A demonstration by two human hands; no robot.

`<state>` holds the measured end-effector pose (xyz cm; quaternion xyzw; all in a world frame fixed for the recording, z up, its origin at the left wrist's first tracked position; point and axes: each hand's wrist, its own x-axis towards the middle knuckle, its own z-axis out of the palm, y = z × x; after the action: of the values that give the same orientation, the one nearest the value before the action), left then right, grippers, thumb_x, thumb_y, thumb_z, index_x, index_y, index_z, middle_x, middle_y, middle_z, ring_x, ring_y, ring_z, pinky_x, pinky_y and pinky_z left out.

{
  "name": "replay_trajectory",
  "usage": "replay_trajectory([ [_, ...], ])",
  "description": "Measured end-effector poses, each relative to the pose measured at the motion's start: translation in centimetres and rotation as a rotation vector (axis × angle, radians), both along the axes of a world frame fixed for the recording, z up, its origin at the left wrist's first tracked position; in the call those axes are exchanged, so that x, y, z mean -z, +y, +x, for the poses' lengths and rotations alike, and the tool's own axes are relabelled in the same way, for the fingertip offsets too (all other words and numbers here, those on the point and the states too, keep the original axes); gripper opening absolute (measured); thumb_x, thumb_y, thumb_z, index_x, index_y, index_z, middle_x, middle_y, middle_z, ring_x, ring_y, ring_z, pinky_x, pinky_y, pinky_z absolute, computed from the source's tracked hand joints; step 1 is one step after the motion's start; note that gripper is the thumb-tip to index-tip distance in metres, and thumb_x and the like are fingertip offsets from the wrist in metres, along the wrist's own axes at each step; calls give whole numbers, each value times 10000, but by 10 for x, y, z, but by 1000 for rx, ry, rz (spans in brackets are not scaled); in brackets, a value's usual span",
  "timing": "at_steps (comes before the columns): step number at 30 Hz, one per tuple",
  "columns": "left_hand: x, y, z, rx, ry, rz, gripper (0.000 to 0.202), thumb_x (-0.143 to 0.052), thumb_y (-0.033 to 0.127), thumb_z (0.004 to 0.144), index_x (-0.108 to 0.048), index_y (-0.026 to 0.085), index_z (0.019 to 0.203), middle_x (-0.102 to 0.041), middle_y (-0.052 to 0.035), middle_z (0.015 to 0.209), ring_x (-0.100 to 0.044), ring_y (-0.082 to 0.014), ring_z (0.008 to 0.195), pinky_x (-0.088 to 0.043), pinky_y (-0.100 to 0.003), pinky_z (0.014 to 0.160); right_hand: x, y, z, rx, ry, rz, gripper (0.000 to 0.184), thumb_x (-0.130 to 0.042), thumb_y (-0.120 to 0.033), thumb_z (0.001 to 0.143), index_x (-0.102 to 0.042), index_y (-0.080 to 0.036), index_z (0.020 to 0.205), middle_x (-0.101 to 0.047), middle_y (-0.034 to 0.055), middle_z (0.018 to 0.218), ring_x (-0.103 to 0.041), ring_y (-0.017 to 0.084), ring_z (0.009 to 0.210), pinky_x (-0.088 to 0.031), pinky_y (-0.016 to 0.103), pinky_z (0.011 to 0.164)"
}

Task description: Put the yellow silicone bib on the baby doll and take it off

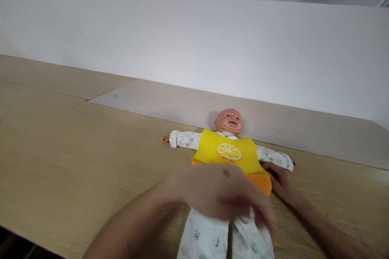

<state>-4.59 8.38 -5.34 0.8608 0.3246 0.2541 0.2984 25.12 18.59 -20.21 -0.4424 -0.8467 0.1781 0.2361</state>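
Note:
A baby doll (228, 121) lies on its back on the wooden table, arms stretched out to both sides, in white patterned clothes. Over its chest is a yellow bib (209, 145) with a white lemon-slice print and an orange pocket (259, 182) along the bottom. My left hand (219, 192) hovers over the doll's belly and the bib's lower part, back upward. Motion smears its fingers, which hang down above the legs. At the bib's right lower edge, below the doll's sleeve, my right hand (282, 182) has its thumb and fingers around the yellow corner.
The wooden tabletop (75, 149) stretches far to the left. Behind the doll, a pale grey strip (170, 97) runs along the foot of a white partition (182, 40). The table's front edge shows at bottom left.

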Motion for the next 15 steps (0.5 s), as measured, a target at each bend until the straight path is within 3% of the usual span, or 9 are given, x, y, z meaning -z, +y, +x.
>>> replay_trajectory([
  [1,0,13,-11,-41,-2,-5,239,-448,161,892,-671,243,919,-717,26,910,-652,-76,819,-507,-165,762,-9,1,-2,52,42,-5,301,-435,-398,854,-635,-173,863,-659,48,815,-598,162,724,-471,269,665],
  [3,12,44,-31,-310,17,18,258,-427,146,859,-674,207,896,-721,6,867,-655,-113,827,-502,-208,798,-28,11,-6,158,127,-1,312,-448,-422,834,-634,-173,854,-642,43,767,-571,154,690,-445,255,637],
  [5,33,79,-44,-691,56,80,241,-450,179,830,-683,185,893,-720,-31,882,-649,-170,876,-483,-281,868,-44,29,-15,225,212,-52,319,-455,-425,814,-636,-170,875,-640,43,751,-566,151,682,-434,245,618],
  [7,57,110,-50,-870,36,81,266,-452,190,813,-686,166,936,-718,-65,920,-647,-197,913,-464,-308,905,-56,53,-31,254,273,-137,314,-500,-414,783,-654,-170,906,-672,55,863,-603,169,806,-465,249,693],
  [9,78,131,-50,-929,-54,-20,316,-445,219,824,-677,154,1029,-704,-99,1036,-622,-223,1029,-432,-327,966,-60,78,-53,242,389,-315,317,-528,-406,771,-658,-154,913,-674,71,996,-620,183,914,-488,262,780],
  [11,91,142,-47,-1003,-214,-191,390,-519,253,787,-639,151,1144,-653,-136,1188,-574,-257,1148,-420,-336,985,-58,95,-76,277,497,-560,356,-545,-435,793,-639,-144,974,-653,89,1114,-640,187,897,-501,280,778],
  [15,100,145,-46,-993,-473,-402,387,-651,278,683,-666,163,1052,-579,-135,1320,-483,-280,1269,-385,-302,1011,-50,106,-109,209,606,-810,530,-541,-601,817,-652,-132,1039,-669,130,1088,-655,234,862,-508,311,682],
])
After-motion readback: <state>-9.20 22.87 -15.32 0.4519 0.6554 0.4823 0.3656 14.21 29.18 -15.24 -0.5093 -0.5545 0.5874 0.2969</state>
